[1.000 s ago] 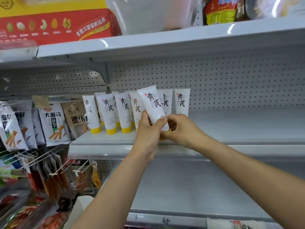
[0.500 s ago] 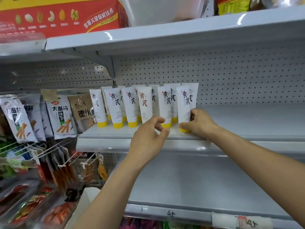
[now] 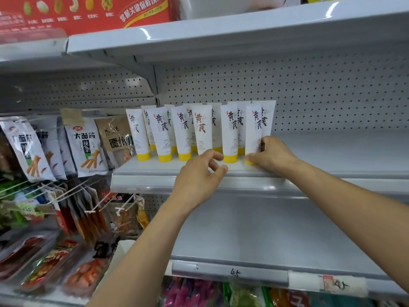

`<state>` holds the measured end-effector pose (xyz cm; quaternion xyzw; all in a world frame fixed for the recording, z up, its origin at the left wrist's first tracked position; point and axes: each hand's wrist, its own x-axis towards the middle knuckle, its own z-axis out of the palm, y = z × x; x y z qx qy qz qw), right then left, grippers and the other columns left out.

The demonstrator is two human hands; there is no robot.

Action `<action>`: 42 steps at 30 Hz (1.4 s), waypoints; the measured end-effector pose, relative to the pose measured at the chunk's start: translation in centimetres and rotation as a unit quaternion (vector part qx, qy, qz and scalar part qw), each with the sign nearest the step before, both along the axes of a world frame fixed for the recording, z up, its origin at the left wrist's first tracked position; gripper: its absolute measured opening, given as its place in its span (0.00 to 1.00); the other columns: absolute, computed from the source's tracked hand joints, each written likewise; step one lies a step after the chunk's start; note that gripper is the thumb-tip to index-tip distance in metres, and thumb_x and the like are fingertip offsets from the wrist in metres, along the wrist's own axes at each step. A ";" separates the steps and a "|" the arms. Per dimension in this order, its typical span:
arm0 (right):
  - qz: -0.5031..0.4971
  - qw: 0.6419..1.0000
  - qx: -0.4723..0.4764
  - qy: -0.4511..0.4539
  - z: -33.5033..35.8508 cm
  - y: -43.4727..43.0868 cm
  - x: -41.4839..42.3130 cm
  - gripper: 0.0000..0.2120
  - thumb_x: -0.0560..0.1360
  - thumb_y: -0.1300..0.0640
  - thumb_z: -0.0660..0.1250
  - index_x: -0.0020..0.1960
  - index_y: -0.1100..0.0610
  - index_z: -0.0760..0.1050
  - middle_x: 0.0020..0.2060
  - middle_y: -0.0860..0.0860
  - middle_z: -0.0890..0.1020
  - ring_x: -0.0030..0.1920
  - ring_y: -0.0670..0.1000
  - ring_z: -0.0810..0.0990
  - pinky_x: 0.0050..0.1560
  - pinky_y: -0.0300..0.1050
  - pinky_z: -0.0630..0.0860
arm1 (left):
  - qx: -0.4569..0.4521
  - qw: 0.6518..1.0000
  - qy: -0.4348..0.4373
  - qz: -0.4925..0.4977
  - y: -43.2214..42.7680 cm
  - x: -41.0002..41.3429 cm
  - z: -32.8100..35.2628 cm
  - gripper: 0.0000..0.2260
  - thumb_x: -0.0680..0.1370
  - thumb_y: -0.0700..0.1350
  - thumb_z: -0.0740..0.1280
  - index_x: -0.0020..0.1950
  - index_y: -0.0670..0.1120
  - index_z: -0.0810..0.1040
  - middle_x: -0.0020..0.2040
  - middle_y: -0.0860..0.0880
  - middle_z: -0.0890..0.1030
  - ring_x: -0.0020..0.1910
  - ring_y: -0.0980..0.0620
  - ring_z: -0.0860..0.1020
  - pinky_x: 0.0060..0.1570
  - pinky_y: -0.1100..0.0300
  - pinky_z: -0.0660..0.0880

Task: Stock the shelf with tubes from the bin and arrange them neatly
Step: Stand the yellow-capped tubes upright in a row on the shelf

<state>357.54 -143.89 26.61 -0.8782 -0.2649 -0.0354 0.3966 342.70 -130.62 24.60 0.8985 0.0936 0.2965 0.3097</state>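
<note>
Several white tubes with yellow caps (image 3: 162, 134) stand cap-down in two rows on the grey middle shelf (image 3: 332, 151). My right hand (image 3: 271, 155) grips the rightmost front tube (image 3: 253, 131) near its cap, holding it upright on the shelf. My left hand (image 3: 199, 171) hovers at the shelf's front edge, just below the fourth front tube (image 3: 201, 129), fingers loosely curled and holding nothing. The bin is out of view.
Snack packets (image 3: 85, 147) hang on pegs to the left of the shelf. A red box (image 3: 88, 12) sits on the shelf above. The right part of the middle shelf and the lower shelf (image 3: 265, 235) are bare grey metal.
A second ago both hands held one tube in front of the rows. That tube now stands at the right end of the front row, and my left hand has let go.
</note>
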 end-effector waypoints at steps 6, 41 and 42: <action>-0.095 0.965 -0.164 -0.181 -0.2 -0.7 -4.8 0.15 0.75 0.53 0.65 0.58 0.59 0.74 0.54 0.56 0.79 0.55 0.60 0.75 0.48 0.49 0.72 | 0.010 1.000 -0.011 -0.004 2.1 -3.0 -1.6 0.08 0.77 0.50 0.66 0.55 0.54 0.77 0.40 0.58 0.78 0.37 0.59 0.75 0.48 0.53 0.77; 0.408 0.733 -0.500 0.216 -60.8 21.6 -28.7 0.29 0.74 0.61 0.66 0.73 0.52 0.63 0.69 0.53 0.68 0.63 0.57 0.74 0.58 0.50 0.74 | 0.117 0.736 0.664 -0.051 21.8 -20.7 -59.4 0.29 0.76 0.41 0.63 0.75 0.42 0.56 0.69 0.44 0.69 0.66 0.42 0.71 0.66 0.48 0.64; 0.428 0.720 -0.516 0.178 -61.3 21.8 -28.8 0.29 0.73 0.61 0.67 0.72 0.52 0.63 0.69 0.54 0.68 0.62 0.57 0.75 0.56 0.50 0.74 | 0.148 0.726 0.669 -0.056 21.9 -20.5 -60.0 0.30 0.76 0.42 0.64 0.75 0.42 0.57 0.69 0.45 0.69 0.66 0.42 0.71 0.67 0.48 0.62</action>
